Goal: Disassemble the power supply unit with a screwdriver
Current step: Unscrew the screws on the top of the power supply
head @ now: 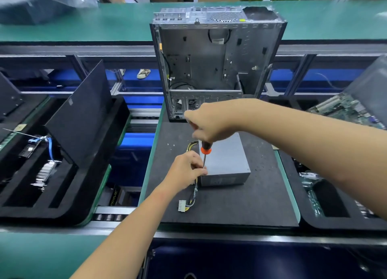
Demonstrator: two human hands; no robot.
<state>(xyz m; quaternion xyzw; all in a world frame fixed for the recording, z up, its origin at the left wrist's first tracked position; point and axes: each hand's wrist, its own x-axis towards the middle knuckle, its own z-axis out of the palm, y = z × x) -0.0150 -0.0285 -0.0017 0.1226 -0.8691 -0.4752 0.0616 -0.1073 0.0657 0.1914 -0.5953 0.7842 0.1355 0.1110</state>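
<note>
Here the right hand (209,124) grips the screwdriver (205,153) at the power supply unit's (227,163) left edge, the left hand (186,169) pinching its shaft.

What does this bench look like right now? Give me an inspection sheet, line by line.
Surface: dark foam mat on a green-edged pallet.
Job's things: grey power supply unit lies flat on the mat; screwdriver with black-and-orange handle stands upright at its left edge.
Clutter: two tiny screws on the mat, left of the unit.
Grippers: right hand grips the screwdriver handle from above; left hand pinches the shaft near the tip.
Cables: yellow-and-black wire bundle runs from the unit's left side to a white connector.
Surroundings: empty computer case behind the mat; foam trays with parts on both sides; circuit boards at right.
</note>
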